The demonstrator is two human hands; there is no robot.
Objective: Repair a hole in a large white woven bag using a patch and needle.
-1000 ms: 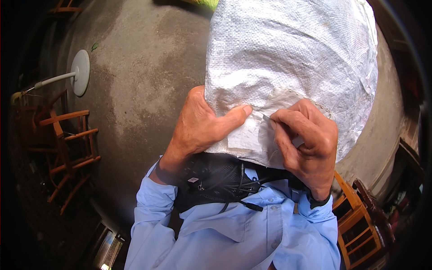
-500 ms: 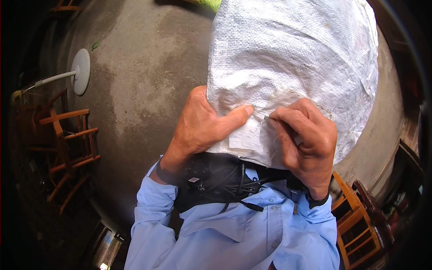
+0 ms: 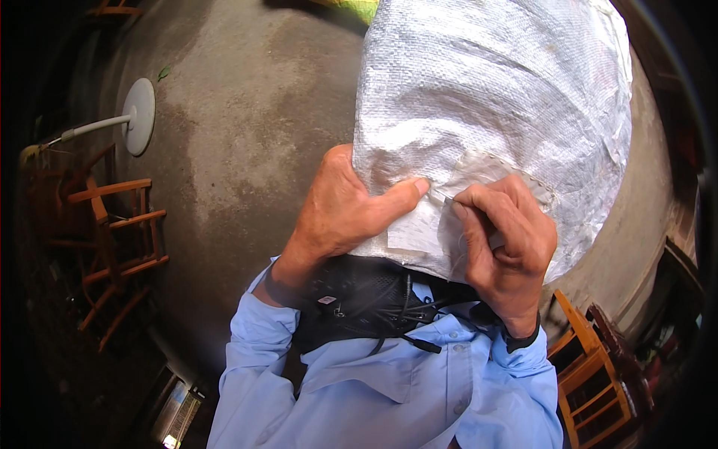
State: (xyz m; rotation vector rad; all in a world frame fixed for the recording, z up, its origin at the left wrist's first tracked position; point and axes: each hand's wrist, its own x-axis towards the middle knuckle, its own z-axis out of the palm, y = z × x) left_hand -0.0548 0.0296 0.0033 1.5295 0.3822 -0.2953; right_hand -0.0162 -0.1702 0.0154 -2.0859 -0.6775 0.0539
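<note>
A broad grey concrete floor (image 3: 247,150) spreads beneath everything, and a large white woven plastic sack (image 3: 493,105) stands on it just in front of the person, filling the upper right of the view. The left hand (image 3: 344,209) clamps the sack's near edge, fingers tucked behind the fabric and thumb pressed flat on the front, while the right hand (image 3: 508,239) is curled beside it, thumb and forefinger pinching a thin pale thread (image 3: 443,197) at the sack's seam. Orange wooden chairs (image 3: 112,232) and a white round-based stand (image 3: 134,116) sit well apart at left.
</note>
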